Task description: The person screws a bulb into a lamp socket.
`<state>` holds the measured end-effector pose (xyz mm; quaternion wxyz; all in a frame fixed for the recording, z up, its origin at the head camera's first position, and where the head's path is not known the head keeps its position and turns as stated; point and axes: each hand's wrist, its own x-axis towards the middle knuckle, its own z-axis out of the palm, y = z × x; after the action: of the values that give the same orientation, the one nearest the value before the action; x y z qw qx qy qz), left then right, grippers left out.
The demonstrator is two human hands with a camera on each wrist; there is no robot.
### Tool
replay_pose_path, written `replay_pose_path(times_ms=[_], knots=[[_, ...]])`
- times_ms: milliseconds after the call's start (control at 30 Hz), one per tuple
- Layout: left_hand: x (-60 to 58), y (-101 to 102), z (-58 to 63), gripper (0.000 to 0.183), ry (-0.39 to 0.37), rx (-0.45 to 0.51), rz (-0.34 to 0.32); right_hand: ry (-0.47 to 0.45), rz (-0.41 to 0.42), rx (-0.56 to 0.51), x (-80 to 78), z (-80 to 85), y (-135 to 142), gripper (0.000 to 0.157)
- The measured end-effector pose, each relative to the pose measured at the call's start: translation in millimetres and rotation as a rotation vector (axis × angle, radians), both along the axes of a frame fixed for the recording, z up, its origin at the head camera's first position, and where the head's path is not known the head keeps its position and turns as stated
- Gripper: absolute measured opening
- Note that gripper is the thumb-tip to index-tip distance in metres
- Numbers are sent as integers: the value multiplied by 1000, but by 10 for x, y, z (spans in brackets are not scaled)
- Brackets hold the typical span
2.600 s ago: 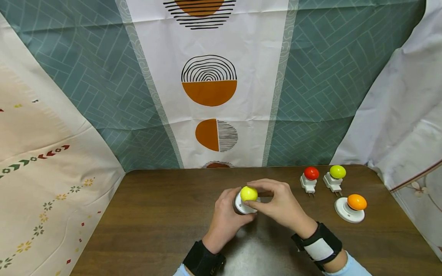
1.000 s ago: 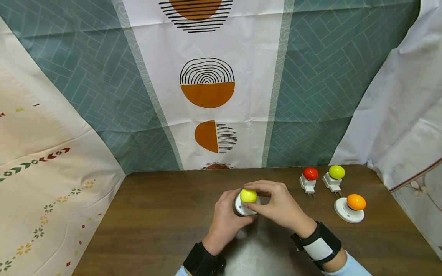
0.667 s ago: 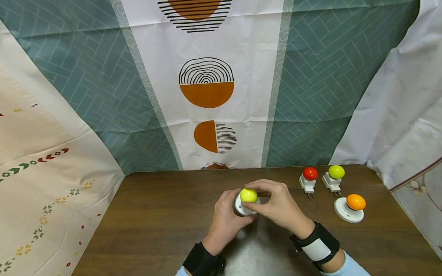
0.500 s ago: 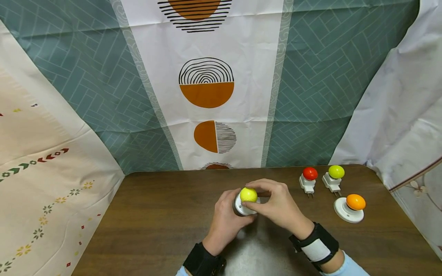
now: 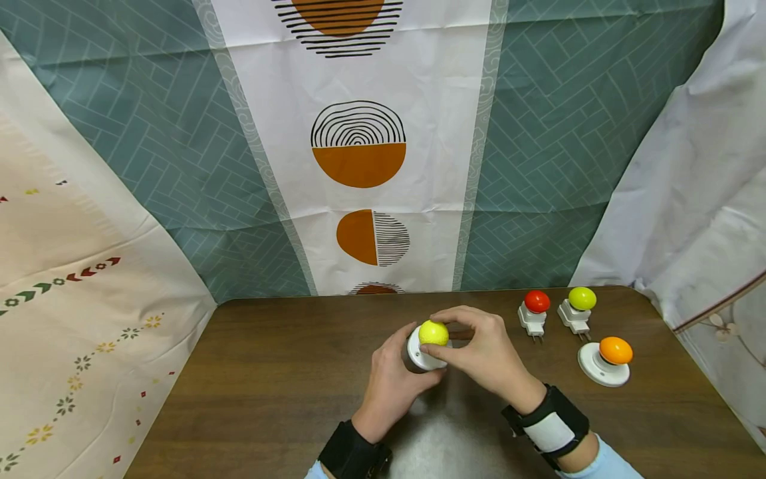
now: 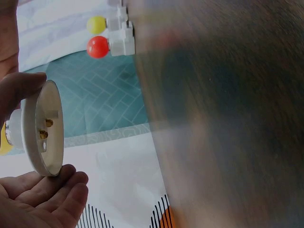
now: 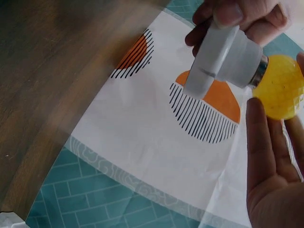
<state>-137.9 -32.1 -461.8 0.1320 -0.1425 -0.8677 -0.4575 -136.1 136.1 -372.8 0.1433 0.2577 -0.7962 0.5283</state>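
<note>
My left hand (image 5: pixel 391 379) grips a white round bulb holder (image 5: pixel 416 349) by its rim, raised over the table and tilted. The fingers and thumb of my right hand (image 5: pixel 487 352) pinch a yellow light bulb (image 5: pixel 433 332) that sits in the holder's socket. The right wrist view shows the bulb's faceted surface (image 7: pixel 282 90) and a band of its metal cap (image 7: pixel 259 72) between glass and socket. Seen from the left wrist, the holder's hollow underside has brass terminals (image 6: pixel 44 135). Most of the bulb is hidden there.
On the brown table (image 5: pixel 269 386), at the back right, lie a red bulb (image 5: pixel 536 301) and a yellow-green bulb (image 5: pixel 582 298), each in a white plug adapter. In front of them an orange bulb (image 5: pixel 616 350) stands in a round white holder (image 5: pixel 603 372). Patterned cloth (image 5: pixel 526 133) hangs behind.
The bulb and holder have risen slightly and shifted a little right in the head view. My right fingers and thumb have moved slightly around the bulb; both hands keep their holds.
</note>
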Motion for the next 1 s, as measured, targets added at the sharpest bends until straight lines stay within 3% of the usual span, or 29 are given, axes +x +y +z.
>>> replay_pose_path(times_ms=[200,400,600,833,1000], knots=[[-8,2,-2,76,15,4,3,27,-28,-5,0,-13,-14,37],[-20,-23,-1,74,28,14,-4,-40,127,33,-56,-11,75,50],[-24,-35,12,71,22,41,-30,-134,255,81,-188,-191,163,53],[-11,-34,17,73,-24,27,-27,-130,290,72,-237,-294,189,48],[4,-33,17,74,-23,23,-17,-131,268,60,-225,-305,177,46]])
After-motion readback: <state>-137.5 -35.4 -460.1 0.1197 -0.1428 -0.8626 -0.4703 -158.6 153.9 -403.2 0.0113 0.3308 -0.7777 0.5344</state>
